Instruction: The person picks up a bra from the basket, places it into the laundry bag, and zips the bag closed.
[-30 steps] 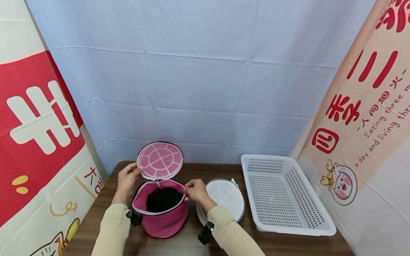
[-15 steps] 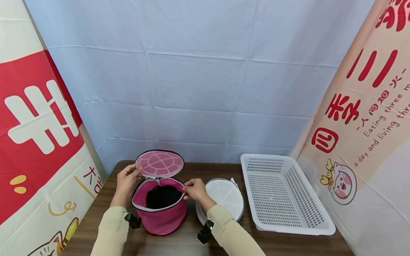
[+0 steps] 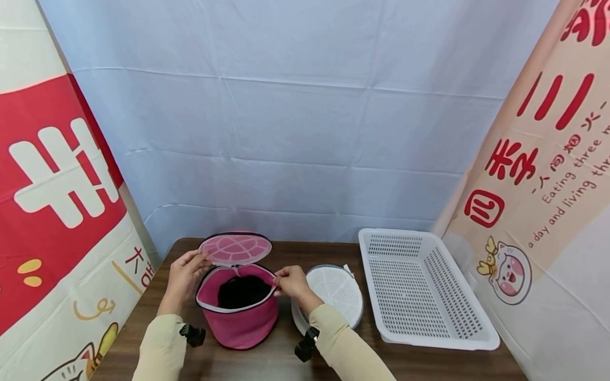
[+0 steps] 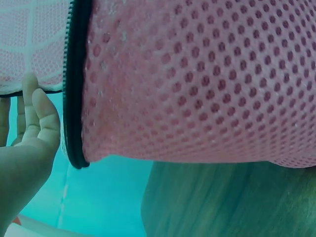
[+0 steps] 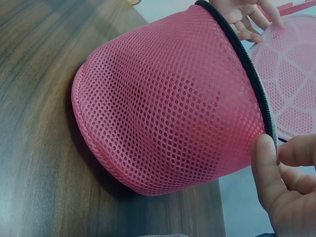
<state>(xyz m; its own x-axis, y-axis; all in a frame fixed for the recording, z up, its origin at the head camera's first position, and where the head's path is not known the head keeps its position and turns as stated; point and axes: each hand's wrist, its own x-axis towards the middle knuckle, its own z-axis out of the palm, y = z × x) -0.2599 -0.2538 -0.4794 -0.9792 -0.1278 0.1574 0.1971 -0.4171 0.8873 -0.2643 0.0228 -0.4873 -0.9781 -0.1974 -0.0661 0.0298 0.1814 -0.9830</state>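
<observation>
A round pink mesh laundry bag (image 3: 240, 329) stands upright on the table, its zippered lid (image 3: 235, 250) raised at the back. Inside lies a black bundle (image 3: 244, 292), apparently cloth. My left hand (image 3: 185, 275) pinches the lid's left edge between thumb and fingers, seen also in the left wrist view. At the right side of the opening, my right hand (image 3: 292, 283) pinches the zippered rim (image 5: 264, 106) between thumb and forefinger. The mesh wall (image 4: 207, 84) fills most of the left wrist view.
Just right of the bag, partly under my right forearm, sits a round white mesh bag with a grey edge (image 3: 335, 293). Farther right stands a white perforated plastic basket (image 3: 386, 317). The brown wooden table (image 3: 267, 365) ends at a pale blue cloth backdrop (image 3: 305, 159).
The lid has tipped forward and lower over the bag, with my left hand moving slightly down and left along with it. My right hand has stayed at the rim.
</observation>
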